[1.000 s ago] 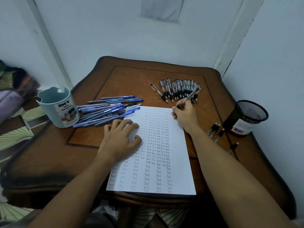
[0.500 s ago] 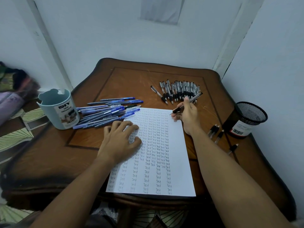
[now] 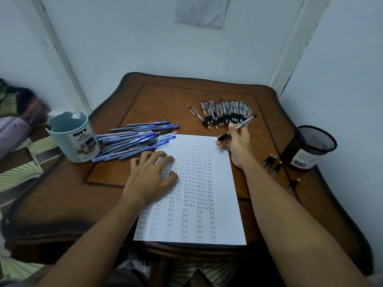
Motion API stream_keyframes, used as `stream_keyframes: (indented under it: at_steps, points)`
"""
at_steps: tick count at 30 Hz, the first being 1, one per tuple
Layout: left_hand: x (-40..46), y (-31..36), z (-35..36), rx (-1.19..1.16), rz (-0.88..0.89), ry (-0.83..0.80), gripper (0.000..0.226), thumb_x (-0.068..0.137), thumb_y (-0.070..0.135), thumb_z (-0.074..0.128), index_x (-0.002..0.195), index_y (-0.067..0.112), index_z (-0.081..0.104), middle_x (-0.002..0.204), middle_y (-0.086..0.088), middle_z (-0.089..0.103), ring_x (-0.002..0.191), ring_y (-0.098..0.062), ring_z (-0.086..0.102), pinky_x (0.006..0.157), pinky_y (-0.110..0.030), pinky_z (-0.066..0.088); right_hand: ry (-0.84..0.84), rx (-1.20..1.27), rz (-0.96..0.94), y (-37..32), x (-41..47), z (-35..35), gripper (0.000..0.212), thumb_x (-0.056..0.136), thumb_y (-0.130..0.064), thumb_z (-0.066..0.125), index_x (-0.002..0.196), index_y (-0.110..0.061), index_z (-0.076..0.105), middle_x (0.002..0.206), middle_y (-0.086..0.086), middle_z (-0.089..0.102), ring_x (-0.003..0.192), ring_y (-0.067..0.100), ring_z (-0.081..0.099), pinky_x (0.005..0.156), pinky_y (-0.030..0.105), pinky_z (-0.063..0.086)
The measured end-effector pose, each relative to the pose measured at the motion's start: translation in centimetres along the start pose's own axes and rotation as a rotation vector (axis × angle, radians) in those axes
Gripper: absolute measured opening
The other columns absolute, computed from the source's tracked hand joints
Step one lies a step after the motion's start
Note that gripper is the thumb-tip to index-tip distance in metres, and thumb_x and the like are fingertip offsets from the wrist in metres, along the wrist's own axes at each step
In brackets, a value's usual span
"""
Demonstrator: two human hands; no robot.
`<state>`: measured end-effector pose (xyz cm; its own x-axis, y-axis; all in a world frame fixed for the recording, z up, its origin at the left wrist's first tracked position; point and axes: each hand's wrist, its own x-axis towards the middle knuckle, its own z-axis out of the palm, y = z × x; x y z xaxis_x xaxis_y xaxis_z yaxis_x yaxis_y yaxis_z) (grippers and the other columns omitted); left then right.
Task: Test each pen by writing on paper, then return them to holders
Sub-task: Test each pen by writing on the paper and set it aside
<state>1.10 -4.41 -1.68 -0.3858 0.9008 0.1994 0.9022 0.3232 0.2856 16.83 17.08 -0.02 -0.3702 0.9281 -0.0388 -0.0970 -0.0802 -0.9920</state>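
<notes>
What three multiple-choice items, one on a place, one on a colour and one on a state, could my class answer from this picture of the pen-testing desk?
1. Where does the black mesh holder stand?
A. the table's right edge
B. on the paper
C. beside the blue pens

2. What colour is the DIY organizer cup?
A. red
B. light teal
C. black

3. What is the right hand doing?
A. lying flat and empty
B. gripping the cup
C. holding a black-grip pen

Answers: 1 A, it sits right of the paper. 2 B, its wall is pale blue-green. 3 C, the pen is pinched in its fingers while the left hand presses the paper.
</notes>
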Motion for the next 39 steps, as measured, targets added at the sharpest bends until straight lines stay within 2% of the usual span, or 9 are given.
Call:
stream_keyframes:
  at_steps: [6, 9, 11, 17, 23, 26, 32, 36, 39]
  points:
    - [-0.1, -0.1, 0.2, 0.004, -0.001, 0.001, 0.062, 0.08, 0.062, 0.023, 0.129, 0.039, 0.053, 0.133, 0.021, 0.044, 0.124, -0.006, 0.027, 0.095, -0.033, 0.015, 0.015, -0.021, 0.067, 0.1, 0.4, 0.3, 0.019, 0.108, -0.031, 0.039, 0.112, -0.014, 0.045, 0.087, 0.019, 0.07, 0.061, 0.022, 0.065, 0.052, 0.029, 0.054]
    - [-0.1, 0.0, 0.1, 0.004, 0.008, 0.004, 0.062, 0.08, 0.062, 0.022, 0.128, 0.039, 0.053, 0.132, 0.022, 0.043, 0.123, -0.005, 0.027, 0.093, -0.031, 0.013, -0.034, -0.096, 0.152, -0.9, 1.1, 0.5, 0.015, 0.106, -0.016, 0.045, 0.119, -0.01, 0.04, 0.096, 0.025, 0.07, 0.064, 0.023, 0.065, 0.061, 0.031, 0.058]
    - [-0.2, 0.1, 0.0, 0.0, 0.013, 0.004, 0.062, 0.08, 0.062, 0.021, 0.128, 0.039, 0.052, 0.132, 0.022, 0.043, 0.122, -0.005, 0.027, 0.092, -0.03, 0.012, -0.109, -0.149, 0.215, -2.2, 1.7, 0.4, 0.031, 0.1, 0.0, 0.053, 0.124, -0.012, 0.037, 0.098, 0.024, 0.064, 0.07, 0.023, 0.062, 0.069, 0.034, 0.058]
    - [-0.1, 0.0, 0.1, -0.014, 0.016, 0.019, 0.056, 0.082, 0.06, 0.025, 0.126, 0.038, 0.053, 0.128, 0.023, 0.042, 0.12, -0.004, 0.027, 0.093, -0.03, 0.013, -0.043, -0.679, 0.138, -4.5, 4.4, 1.1, 0.026, 0.098, -0.013, 0.062, 0.122, -0.003, 0.057, 0.09, 0.012, 0.069, 0.074, 0.02, 0.065, 0.092, 0.043, 0.058]
    - [-0.1, 0.1, 0.0, -0.014, 0.017, 0.026, 0.052, 0.084, 0.059, 0.027, 0.125, 0.039, 0.052, 0.127, 0.024, 0.042, 0.119, -0.004, 0.029, 0.094, -0.03, 0.013, 0.084, -0.911, 0.107, -4.2, 6.3, 2.7, 0.028, 0.096, -0.026, 0.066, 0.103, 0.001, 0.065, 0.086, 0.01, 0.07, 0.065, 0.015, 0.063, 0.067, 0.029, 0.054]
    - [-0.1, 0.1, 0.0, -0.007, 0.023, 0.019, 0.051, 0.086, 0.057, 0.03, 0.128, 0.038, 0.051, 0.128, 0.023, 0.041, 0.121, -0.005, 0.028, 0.093, -0.029, 0.011, 0.119, -1.097, 0.044, -3.8, 6.7, 3.5, 0.031, 0.098, -0.028, 0.062, 0.1, 0.002, 0.066, 0.096, 0.015, 0.07, 0.083, 0.024, 0.068, 0.059, 0.025, 0.047]
    - [0.0, -0.2, 0.0, 0.006, 0.018, 0.016, 0.051, 0.085, 0.058, 0.029, 0.128, 0.039, 0.05, 0.13, 0.022, 0.041, 0.122, -0.005, 0.027, 0.094, -0.029, 0.01, 0.201, -1.167, -0.076, -3.7, 6.3, 3.9, 0.025, 0.1, -0.015, 0.059, 0.121, -0.001, 0.06, 0.116, 0.017, 0.065, 0.108, 0.032, 0.063, 0.085, 0.036, 0.053]
    - [0.1, -0.6, 0.1, 0.02, 0.015, 0.012, 0.053, 0.085, 0.059, 0.029, 0.129, 0.039, 0.051, 0.131, 0.022, 0.042, 0.123, -0.006, 0.027, 0.09, -0.029, 0.009, 0.098, -1.199, -0.096, -5.1, 4.0, 2.1, 0.021, 0.1, -0.014, 0.058, 0.121, -0.011, 0.062, 0.116, 0.009, 0.063, 0.106, 0.026, 0.061, 0.082, 0.031, 0.051]
    - [0.1, -0.5, 0.2, 0.021, 0.022, -0.002, 0.059, 0.083, 0.061, 0.024, 0.13, 0.038, 0.051, 0.132, 0.021, 0.042, 0.123, -0.007, 0.027, 0.091, -0.03, 0.011, -0.205, -1.369, 0.009, -7.3, 1.7, -0.9, 0.023, 0.096, 0.0, 0.055, 0.107, -0.015, 0.069, 0.111, 0.006, 0.064, 0.103, 0.024, 0.061, 0.086, 0.033, 0.052]
